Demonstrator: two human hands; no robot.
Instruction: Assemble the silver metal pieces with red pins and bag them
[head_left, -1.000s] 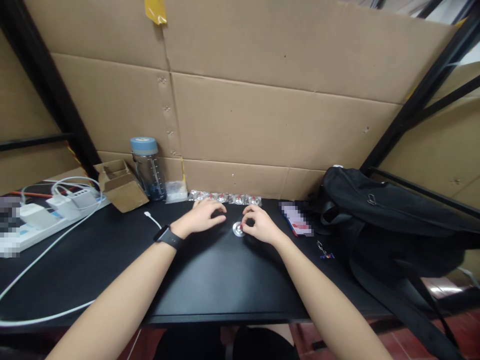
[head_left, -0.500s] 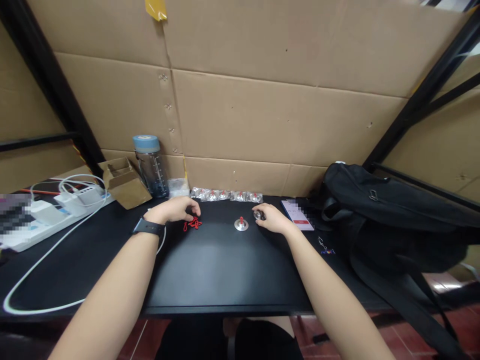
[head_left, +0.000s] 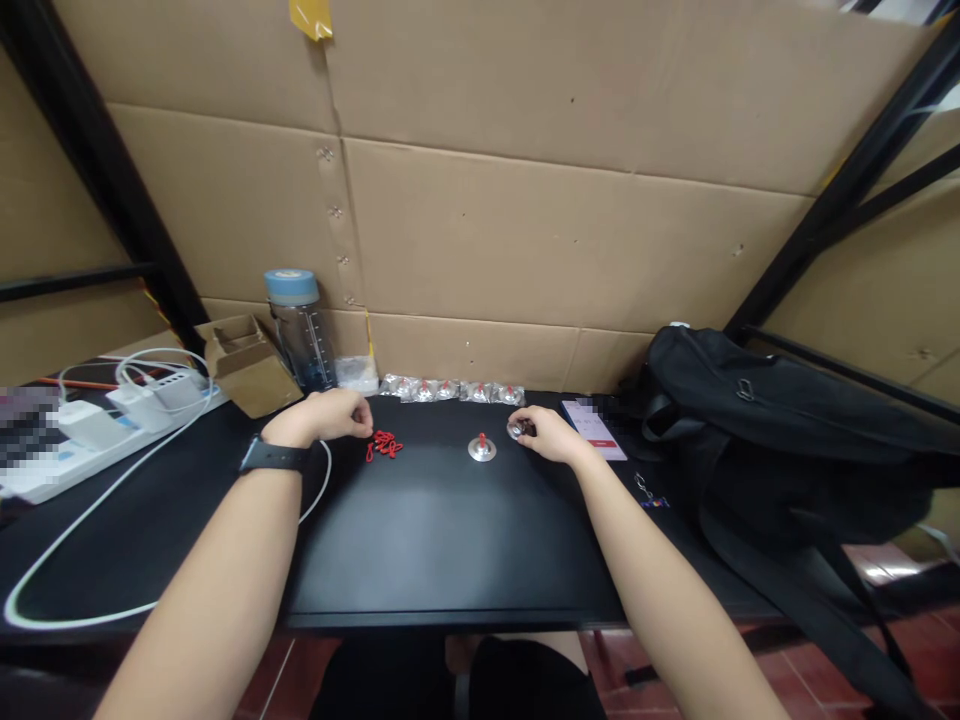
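My left hand (head_left: 339, 416) is just left of a small heap of red cord loops (head_left: 387, 446) on the black table. Its fingers are curled together, and anything between them is hidden. Some way right of the heap lies a round silver metal disc (head_left: 482, 452) with a red piece standing up at its middle. My right hand (head_left: 547, 434) grips a small shiny metal disc (head_left: 516, 430) by its edge, partly covered by the fingers. Behind them, a row of clear-wrapped silver pieces with red bits (head_left: 450, 391) lies along the cardboard wall.
A blue-lidded bottle (head_left: 300, 335), an opened cardboard box (head_left: 255, 375) and a white power strip (head_left: 45, 475) with cables stand at left. On the right are a phone (head_left: 604, 440), a keyring (head_left: 651, 493) and a black bag (head_left: 795, 450).
My left hand has drawn left, off the red cord loops, and its fingers have curled in. My right hand stays almost in place with the metal disc.
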